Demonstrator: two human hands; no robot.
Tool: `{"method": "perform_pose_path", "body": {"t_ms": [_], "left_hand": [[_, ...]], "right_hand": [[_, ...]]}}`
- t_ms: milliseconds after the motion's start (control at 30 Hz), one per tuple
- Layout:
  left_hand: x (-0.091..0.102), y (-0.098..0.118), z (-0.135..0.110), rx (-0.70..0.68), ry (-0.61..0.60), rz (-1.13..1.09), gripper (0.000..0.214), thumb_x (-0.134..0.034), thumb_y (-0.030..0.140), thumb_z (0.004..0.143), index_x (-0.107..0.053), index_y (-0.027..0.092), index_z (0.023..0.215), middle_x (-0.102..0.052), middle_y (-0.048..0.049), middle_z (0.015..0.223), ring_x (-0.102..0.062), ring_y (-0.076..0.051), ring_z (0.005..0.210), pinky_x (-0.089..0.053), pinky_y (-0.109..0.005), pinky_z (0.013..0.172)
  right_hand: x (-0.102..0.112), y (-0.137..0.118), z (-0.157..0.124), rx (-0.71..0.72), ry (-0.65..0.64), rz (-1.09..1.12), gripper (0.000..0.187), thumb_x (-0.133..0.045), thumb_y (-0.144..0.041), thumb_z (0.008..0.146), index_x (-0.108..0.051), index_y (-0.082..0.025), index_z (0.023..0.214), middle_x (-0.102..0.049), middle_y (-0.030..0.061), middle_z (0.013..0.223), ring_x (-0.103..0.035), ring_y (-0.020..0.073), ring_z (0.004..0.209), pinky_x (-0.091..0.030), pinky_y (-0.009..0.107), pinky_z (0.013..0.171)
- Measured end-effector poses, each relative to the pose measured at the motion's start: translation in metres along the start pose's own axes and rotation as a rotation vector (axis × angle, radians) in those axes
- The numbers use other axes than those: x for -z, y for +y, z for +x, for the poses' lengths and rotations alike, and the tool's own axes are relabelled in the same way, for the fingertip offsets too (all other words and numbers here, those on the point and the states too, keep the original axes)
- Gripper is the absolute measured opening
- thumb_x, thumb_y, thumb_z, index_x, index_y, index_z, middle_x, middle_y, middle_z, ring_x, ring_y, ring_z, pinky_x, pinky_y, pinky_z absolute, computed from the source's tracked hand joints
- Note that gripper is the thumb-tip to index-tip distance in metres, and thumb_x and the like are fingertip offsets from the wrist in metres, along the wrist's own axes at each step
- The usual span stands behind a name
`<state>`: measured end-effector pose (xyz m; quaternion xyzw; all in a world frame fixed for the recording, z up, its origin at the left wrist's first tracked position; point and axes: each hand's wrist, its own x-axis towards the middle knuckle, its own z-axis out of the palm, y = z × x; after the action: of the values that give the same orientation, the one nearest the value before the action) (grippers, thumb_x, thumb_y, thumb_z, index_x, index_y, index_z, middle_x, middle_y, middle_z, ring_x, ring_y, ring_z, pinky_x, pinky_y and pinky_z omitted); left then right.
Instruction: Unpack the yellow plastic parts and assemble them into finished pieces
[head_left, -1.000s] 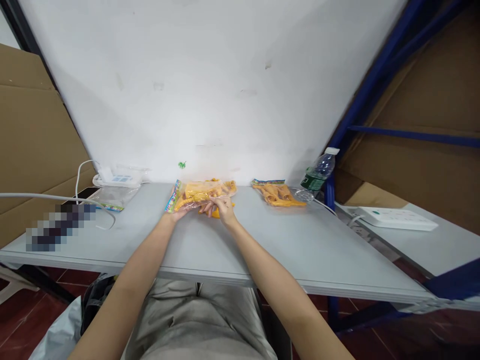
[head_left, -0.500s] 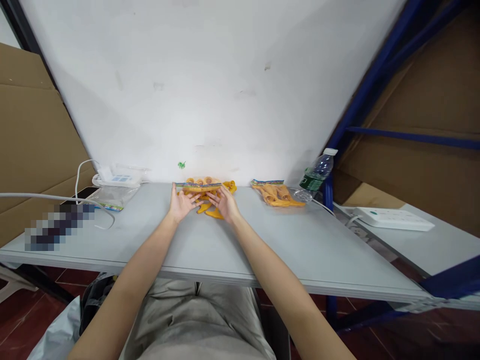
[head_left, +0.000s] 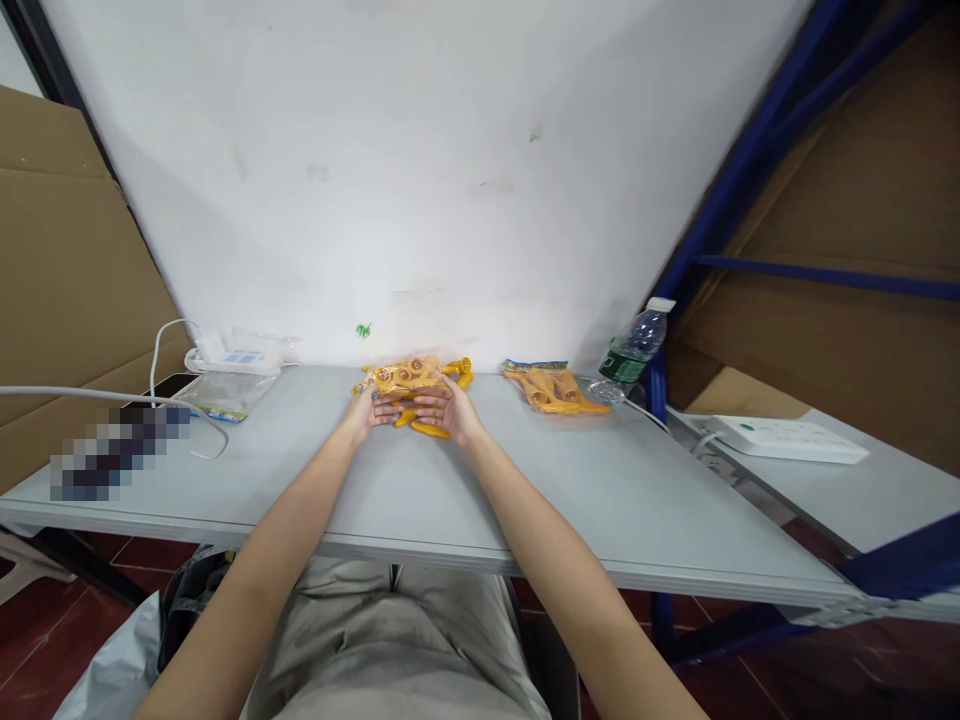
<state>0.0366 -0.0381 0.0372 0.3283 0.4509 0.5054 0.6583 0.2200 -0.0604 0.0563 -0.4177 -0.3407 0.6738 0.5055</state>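
Observation:
My left hand [head_left: 367, 412] and my right hand [head_left: 452, 410] hold a clear plastic bag [head_left: 405, 374] by its two near sides, above the middle of the table. Inside it are several orange-yellow pipe-shaped plastic pieces with round cup ends. Thumbs lie on top while the fingers curl beneath the bag. Loose orange pieces [head_left: 431, 430] lie on the table under my hands, and another yellow-orange piece [head_left: 465, 368] shows beyond my right hand. Some of the pieces are covered by the bag and fingers.
Right of my hands lies a second filled bag [head_left: 555, 390]. A water bottle [head_left: 636, 345] leans by the blue post [head_left: 655, 385]. To the left are a flat clear bag [head_left: 232, 392], a white power strip [head_left: 247, 358], a phone [head_left: 176, 385] and a white cable [head_left: 90, 391].
The bag has tilted: its coloured top strip faced me before, and now its clear face with the round cups shows. My fingers have curled in beneath it.

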Motion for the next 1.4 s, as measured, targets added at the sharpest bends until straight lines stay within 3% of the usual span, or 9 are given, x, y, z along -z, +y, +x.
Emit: {"method": "perform_pose_path", "body": {"t_ms": [167, 367, 500, 700, 867, 1133, 1400], "left_hand": [[0.001, 0.0, -0.002, -0.028, 0.042, 0.054, 0.044, -0.046, 0.047, 0.095, -0.055, 0.013, 0.122, -0.074, -0.0156, 0.097, -0.071, -0.019, 0.06, -0.053, -0.026, 0.049], [0.002, -0.007, -0.006, -0.07, 0.025, 0.2, 0.046, -0.054, 0.048, 0.092, -0.051, 0.017, 0.126, -0.072, -0.0181, 0.109, -0.072, -0.018, 0.063, -0.05, -0.023, 0.049], [0.002, -0.004, -0.009, -0.071, -0.044, 0.309, 0.041, -0.052, 0.049, 0.093, -0.055, 0.018, 0.119, -0.076, -0.0146, 0.096, -0.067, -0.014, 0.053, -0.043, -0.019, 0.042], [0.003, 0.037, -0.013, 0.128, 0.004, 0.648, 0.05, -0.046, 0.059, 0.091, -0.066, 0.013, 0.088, -0.07, -0.0108, 0.058, -0.056, -0.014, 0.04, -0.029, -0.02, 0.037], [-0.003, 0.08, -0.019, -0.025, 0.033, 0.445, 0.037, -0.044, 0.034, 0.092, -0.066, 0.014, 0.071, -0.074, -0.014, 0.073, -0.063, -0.015, 0.052, -0.041, -0.022, 0.046], [-0.018, 0.112, -0.024, -0.159, 0.02, 0.304, 0.033, -0.045, 0.031, 0.088, -0.071, 0.013, 0.078, -0.075, -0.0153, 0.086, -0.07, -0.022, 0.079, -0.049, -0.029, 0.062], [-0.034, 0.133, -0.03, -0.352, 0.118, 0.271, 0.029, -0.051, 0.043, 0.089, -0.064, 0.017, 0.094, -0.074, -0.0131, 0.106, -0.066, -0.023, 0.096, -0.05, -0.034, 0.076]], "right_hand": [[0.002, -0.002, -0.004, 0.045, 0.064, -0.086, 0.022, -0.05, -0.032, 0.091, -0.061, -0.017, 0.082, -0.07, 0.0055, 0.061, -0.062, 0.0145, 0.045, -0.051, 0.023, 0.043], [0.002, -0.003, -0.003, 0.106, 0.159, -0.076, 0.014, -0.061, -0.029, 0.087, -0.061, -0.017, 0.081, -0.062, 0.0019, 0.049, -0.057, 0.013, 0.035, -0.045, 0.02, 0.033], [0.003, -0.009, -0.005, 0.112, 0.205, -0.078, 0.015, -0.064, -0.032, 0.086, -0.062, -0.018, 0.085, -0.059, -0.0003, 0.045, -0.054, 0.0128, 0.032, -0.041, 0.019, 0.031], [0.0, -0.026, -0.019, 0.004, 0.047, -0.354, 0.02, -0.06, -0.032, 0.089, -0.065, -0.014, 0.081, -0.069, 0.0088, 0.054, -0.063, 0.0159, 0.042, -0.05, 0.021, 0.041], [-0.017, -0.046, -0.026, 0.106, -0.017, -0.212, 0.022, -0.053, -0.023, 0.093, -0.066, -0.013, 0.079, -0.073, 0.0104, 0.063, -0.068, 0.0156, 0.053, -0.053, 0.022, 0.053], [-0.047, -0.078, -0.021, 0.33, 0.096, -0.095, 0.023, -0.055, -0.02, 0.092, -0.062, -0.017, 0.07, -0.071, 0.0042, 0.063, -0.071, 0.0165, 0.064, -0.051, 0.025, 0.064], [-0.053, -0.105, -0.011, 0.587, 0.18, -0.203, 0.023, -0.069, -0.036, 0.08, -0.063, -0.018, 0.066, -0.066, -0.0019, 0.066, -0.071, 0.0175, 0.08, -0.049, 0.026, 0.072]]}}
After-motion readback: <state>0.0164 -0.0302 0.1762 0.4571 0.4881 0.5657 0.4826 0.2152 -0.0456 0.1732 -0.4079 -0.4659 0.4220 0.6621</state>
